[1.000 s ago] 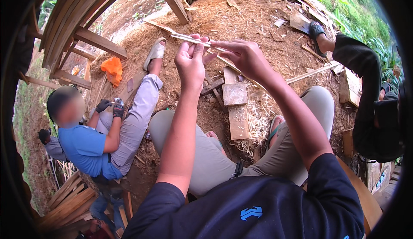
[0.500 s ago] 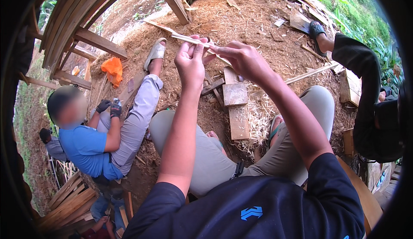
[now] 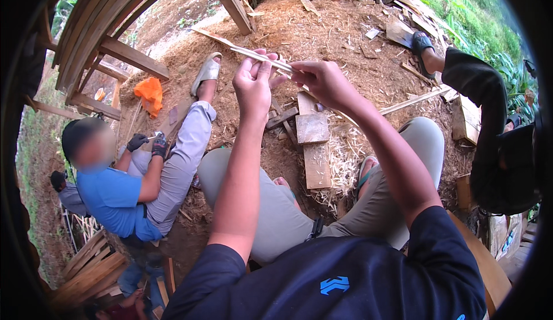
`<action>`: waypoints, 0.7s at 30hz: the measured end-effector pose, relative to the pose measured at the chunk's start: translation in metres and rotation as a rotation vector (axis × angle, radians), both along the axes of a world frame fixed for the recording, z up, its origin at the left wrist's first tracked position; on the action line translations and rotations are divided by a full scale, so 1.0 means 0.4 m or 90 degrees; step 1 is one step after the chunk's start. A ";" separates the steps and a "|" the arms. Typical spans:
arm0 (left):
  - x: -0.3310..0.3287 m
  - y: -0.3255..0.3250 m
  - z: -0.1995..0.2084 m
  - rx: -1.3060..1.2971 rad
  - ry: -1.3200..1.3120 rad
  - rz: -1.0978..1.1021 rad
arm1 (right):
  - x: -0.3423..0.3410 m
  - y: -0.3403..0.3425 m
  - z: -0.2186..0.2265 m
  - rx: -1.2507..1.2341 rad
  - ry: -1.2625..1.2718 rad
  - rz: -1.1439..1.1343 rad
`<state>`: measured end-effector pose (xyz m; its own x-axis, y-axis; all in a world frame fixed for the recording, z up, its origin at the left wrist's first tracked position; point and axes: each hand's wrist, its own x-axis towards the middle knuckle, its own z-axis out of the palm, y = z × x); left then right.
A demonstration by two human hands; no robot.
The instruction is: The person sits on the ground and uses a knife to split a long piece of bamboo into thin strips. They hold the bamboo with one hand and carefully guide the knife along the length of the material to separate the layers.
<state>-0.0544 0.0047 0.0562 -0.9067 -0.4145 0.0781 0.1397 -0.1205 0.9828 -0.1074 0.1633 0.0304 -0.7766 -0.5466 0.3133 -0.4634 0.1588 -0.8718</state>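
A thin pale wooden stick is held slantwise out in front of me, above the shavings. My left hand pinches it between thumb and fingers near its middle. My right hand has its fingers closed at the stick's right end; whether it also holds a small tool there is hidden. Below my hands, a square wooden block rests on a short plank between my feet, with pale shavings beside it.
At left a seated person in a blue shirt wears dark gloves and handles a small piece. An orange bag lies near a timber frame. Another person's dark-trousered leg is at right. A long strip crosses the ground.
My right hand has shifted slightly right along the stick, showing more of it between my hands. My left hand keeps its grip. The gloved hands at left have moved a little.
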 end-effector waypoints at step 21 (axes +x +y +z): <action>0.015 -0.034 0.002 0.282 0.089 -0.051 | 0.111 -0.076 0.008 -0.087 -0.617 0.275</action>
<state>-0.0483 -0.0090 0.0570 -0.9307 -0.3643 0.0337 0.2404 -0.5396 0.8069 -0.0632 0.1328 0.0337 -0.4758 -0.8421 -0.2540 0.4436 0.0196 -0.8960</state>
